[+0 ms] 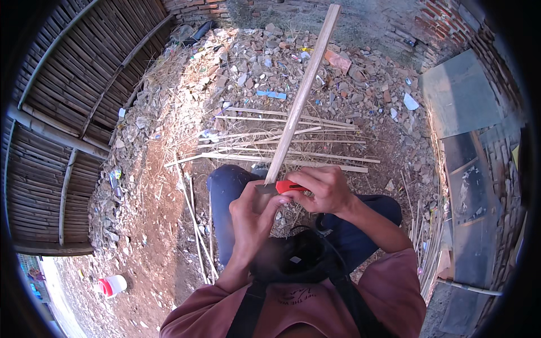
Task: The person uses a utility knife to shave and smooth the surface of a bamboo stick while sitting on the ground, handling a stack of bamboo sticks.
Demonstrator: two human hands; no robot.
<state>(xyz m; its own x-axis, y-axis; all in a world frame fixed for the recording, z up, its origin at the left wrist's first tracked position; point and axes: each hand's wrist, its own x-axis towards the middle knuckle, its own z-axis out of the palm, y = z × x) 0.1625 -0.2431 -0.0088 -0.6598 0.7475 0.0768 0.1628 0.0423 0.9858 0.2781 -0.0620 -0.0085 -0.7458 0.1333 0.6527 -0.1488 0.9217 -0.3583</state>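
A long pale wooden strip (pixel 301 101) slants from its far end at the upper right down to my hands. My left hand (pixel 251 214) is closed at the strip's near end, which is partly hidden there. In my right hand (pixel 324 188) is a knife with a red handle (pixel 287 187). Its grey blade (pixel 266 189) points left and lies across the near end of the strip, beside my left fingers. My left thumb reaches toward the handle. Both hands are close together in front of my bent knees.
Several thin split strips (pixel 293 155) lie on the ground beyond my knees, with more at the left (pixel 194 225). Rubble (pixel 265 62) spreads toward a brick wall (pixel 389 22). A slatted bamboo wall (pixel 62 62) stands left. A white container with a red lid (pixel 115 285) lies lower left. Boards (pixel 462 93) lean right.
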